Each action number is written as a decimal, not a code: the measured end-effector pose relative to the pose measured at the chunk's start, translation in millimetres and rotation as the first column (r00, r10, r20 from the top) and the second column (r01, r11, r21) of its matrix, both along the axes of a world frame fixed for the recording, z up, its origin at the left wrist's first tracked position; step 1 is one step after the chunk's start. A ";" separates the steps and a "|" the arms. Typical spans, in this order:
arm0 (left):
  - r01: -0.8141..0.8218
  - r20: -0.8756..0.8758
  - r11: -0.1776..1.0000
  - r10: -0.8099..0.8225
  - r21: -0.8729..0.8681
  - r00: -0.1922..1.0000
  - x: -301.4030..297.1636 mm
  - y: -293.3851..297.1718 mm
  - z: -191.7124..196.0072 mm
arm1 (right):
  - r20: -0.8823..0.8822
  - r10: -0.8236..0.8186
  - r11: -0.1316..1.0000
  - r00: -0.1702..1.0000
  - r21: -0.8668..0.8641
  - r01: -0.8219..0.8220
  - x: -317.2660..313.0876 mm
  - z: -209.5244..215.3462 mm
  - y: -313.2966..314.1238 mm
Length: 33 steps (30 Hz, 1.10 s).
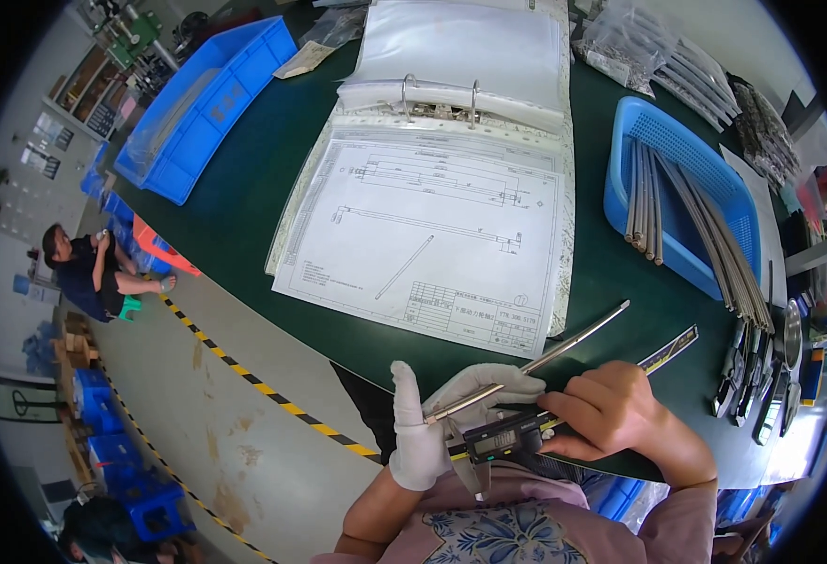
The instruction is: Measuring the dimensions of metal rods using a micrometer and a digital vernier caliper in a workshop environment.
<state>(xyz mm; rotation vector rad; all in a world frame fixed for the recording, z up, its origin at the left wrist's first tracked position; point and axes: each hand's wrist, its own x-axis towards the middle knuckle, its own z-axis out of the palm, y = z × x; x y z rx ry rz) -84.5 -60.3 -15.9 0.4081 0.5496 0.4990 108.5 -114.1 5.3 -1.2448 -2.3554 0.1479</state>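
Note:
My left hand (420, 451), in a white glove, holds a thin metal rod (564, 348) near its lower end. The rod slants up and right past the table's front edge, its far tip over the green top. Bare, my right hand (611, 411) is closed around a digital caliper (500, 440) with a black body and small display. The caliper's jaws point down beside the gloved palm, close to the rod; whether they touch it I cannot tell. Its beam runs up and right beyond my right hand. The gloved thumb stands up; the other fingers curl behind the rod.
An open ring binder (432, 235) with a technical drawing lies ahead. Right of it, a light-blue basket (634, 122) holds several metal rods (644, 202), near more calipers (742, 376). A blue crate (235, 89) stands back left. Two people (94, 268) are on the floor side, left.

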 end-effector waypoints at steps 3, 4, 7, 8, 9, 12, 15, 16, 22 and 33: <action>-0.030 -0.013 0.999 0.029 -0.015 0.999 0.1 -0.6 -0.2 | -0.001 0.007 1.000 1.000 -0.009 -0.007 0.1 0.4 0.1; -0.028 -0.013 0.999 0.028 -0.015 1.000 -0.1 -0.5 -0.8 | -0.001 0.006 1.000 1.000 -0.009 -0.006 0.1 0.2 0.2; -0.030 -0.007 0.999 0.030 -0.015 1.000 -0.2 -0.1 -1.6 | -0.018 0.014 1.000 1.000 -0.024 -0.015 0.3 -0.4 0.1; -0.028 -0.007 0.999 0.028 -0.014 1.000 -0.7 0.3 -1.8 | -0.017 0.014 1.000 1.000 -0.022 -0.015 0.6 -0.8 -0.1; 0.012 -0.018 1.000 -0.011 0.013 1.000 -1.8 1.0 -2.0 | -0.017 0.014 1.000 1.000 -0.020 -0.014 0.8 -1.0 -0.4; 0.053 -0.036 0.998 -0.052 0.044 0.998 -3.2 1.4 -3.1 | -0.014 0.014 1.000 1.000 -0.020 -0.014 0.5 -1.2 0.2; 0.065 -0.033 0.997 -0.063 0.051 0.997 -2.8 2.0 -3.8 | -0.004 0.025 0.999 1.000 -0.040 -0.026 1.3 -0.7 -0.8; 0.071 -0.030 0.996 -0.069 0.054 0.997 -2.2 2.2 -3.9 | -0.004 0.019 0.999 1.000 -0.041 -0.019 1.7 -0.5 -1.2; -0.032 -0.077 0.999 0.034 0.026 0.996 2.1 2.3 4.8 | -0.015 0.022 0.996 1.000 -0.083 -0.023 2.4 -0.8 -0.9; 0.044 -0.049 0.997 -0.041 0.065 0.998 -3.7 5.4 -2.3 | -0.018 0.009 0.999 1.000 -0.049 -0.009 2.8 -5.5 -0.4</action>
